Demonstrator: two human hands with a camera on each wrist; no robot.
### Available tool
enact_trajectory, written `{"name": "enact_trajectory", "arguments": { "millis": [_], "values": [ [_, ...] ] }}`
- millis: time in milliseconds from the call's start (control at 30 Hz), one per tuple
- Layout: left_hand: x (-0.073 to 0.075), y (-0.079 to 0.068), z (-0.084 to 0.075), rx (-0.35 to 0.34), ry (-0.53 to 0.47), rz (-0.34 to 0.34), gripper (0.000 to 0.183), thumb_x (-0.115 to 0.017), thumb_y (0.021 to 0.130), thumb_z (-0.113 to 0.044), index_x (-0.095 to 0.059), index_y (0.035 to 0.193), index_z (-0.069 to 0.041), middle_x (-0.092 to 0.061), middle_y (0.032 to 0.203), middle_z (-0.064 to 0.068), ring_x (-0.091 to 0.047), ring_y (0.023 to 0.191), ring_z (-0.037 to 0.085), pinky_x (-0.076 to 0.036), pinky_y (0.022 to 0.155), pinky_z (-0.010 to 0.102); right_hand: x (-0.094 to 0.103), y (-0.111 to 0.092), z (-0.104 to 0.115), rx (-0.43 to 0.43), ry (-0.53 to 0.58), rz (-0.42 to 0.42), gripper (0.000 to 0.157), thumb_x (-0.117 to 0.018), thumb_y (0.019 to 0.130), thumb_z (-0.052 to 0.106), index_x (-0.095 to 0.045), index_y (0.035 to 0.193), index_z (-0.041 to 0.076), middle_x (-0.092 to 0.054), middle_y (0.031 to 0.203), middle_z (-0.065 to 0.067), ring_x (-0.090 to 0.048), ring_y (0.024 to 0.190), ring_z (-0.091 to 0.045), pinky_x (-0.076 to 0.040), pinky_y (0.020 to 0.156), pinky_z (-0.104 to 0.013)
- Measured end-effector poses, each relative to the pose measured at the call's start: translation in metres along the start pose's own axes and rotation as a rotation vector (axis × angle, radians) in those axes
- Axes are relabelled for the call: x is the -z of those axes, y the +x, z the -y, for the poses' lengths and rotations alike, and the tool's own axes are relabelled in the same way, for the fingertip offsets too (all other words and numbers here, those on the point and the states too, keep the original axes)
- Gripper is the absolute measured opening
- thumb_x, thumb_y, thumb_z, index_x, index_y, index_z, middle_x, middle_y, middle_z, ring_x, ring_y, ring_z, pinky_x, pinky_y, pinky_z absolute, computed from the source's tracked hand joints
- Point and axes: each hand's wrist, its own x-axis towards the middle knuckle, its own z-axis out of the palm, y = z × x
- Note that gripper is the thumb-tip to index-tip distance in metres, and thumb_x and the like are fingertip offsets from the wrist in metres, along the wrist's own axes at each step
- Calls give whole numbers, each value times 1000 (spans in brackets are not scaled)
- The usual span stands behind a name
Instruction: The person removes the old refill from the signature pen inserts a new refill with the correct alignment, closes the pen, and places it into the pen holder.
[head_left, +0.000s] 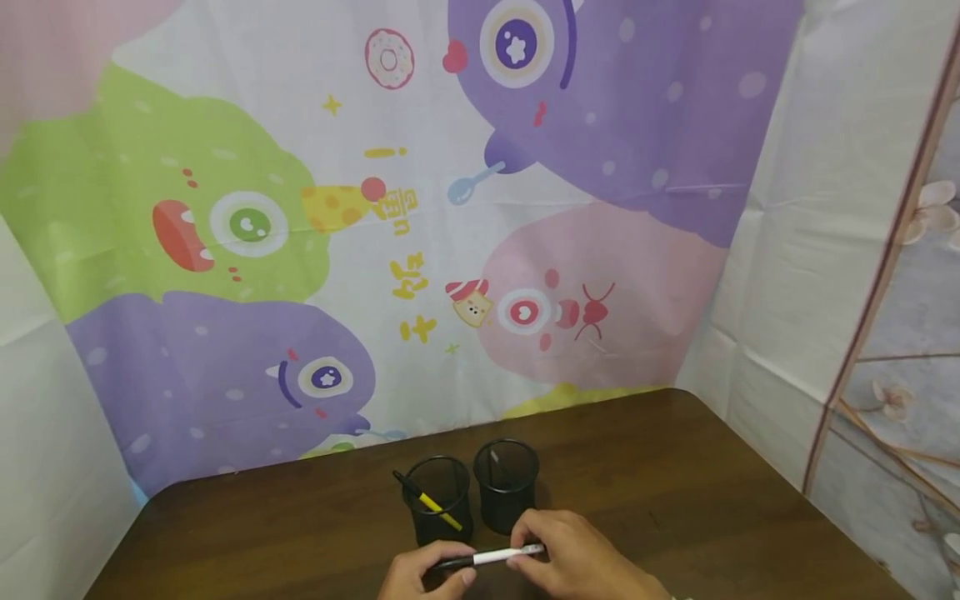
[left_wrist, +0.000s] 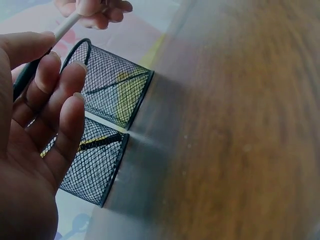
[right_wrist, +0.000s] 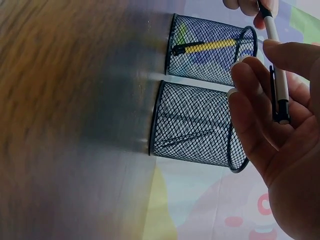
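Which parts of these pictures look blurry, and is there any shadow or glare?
Head view: soft, fairly even light, with the patterned backdrop readable and the table dark; left wrist view: mesh cups fairly crisp, table grain blurred, dark patches and a pale sheen beside the cups; right wrist view: pen fairly sharp, table grain smeared.

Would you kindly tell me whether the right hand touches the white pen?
Touching; the right wrist view shows the right hand holding the white pen, its thumb against the barrel.
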Motion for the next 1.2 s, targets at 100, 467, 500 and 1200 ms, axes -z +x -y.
{"name": "enact_trajectory", "arguments": {
  "millis": [100, 467, 500, 1200],
  "values": [
    [-1, 0, 0, -18, -7, 4, 20, -75, 92, -22, -76, 105, -7, -73, 91, -6, -65, 77, 5, -53, 68, 25, 0, 0, 1, 14, 1, -4, 15, -76, 92, 22, -62, 94, 22, -61, 87, 18, -54, 75, 4, -48, 66, -20],
    [0, 1, -2, -16, 20, -31, 17, -76, 91, -22, -77, 96, -5, -70, 79, -8, -60, 68, 3, -51, 63, 24, -3, 4, -1, 58, -26, -16, 16, -76, 92, 22, -60, 94, 23, -60, 86, 18, -53, 73, 4, -47, 65, -17],
    [0, 1, -2, -23, 32, -39, 16, -77, 90, -21, -77, 95, -6, -70, 79, -9, -61, 69, 3, -51, 64, 24, -3, 4, -1, 65, -34, -14, 16, -76, 92, 22, -60, 94, 23, -60, 86, 18, -53, 73, 5, -47, 65, -17],
    [-7, 2, 10, -205, 153, -111, 7, -77, 91, -22, -77, 95, -16, -71, 84, -13, -62, 69, 0, -52, 60, 25, -2, 12, -10, 197, -65, 133, 25, -55, 105, 34, -72, 91, 21, -56, 81, 21, -49, 73, 9, -39, 66, -7]
  ]
}}
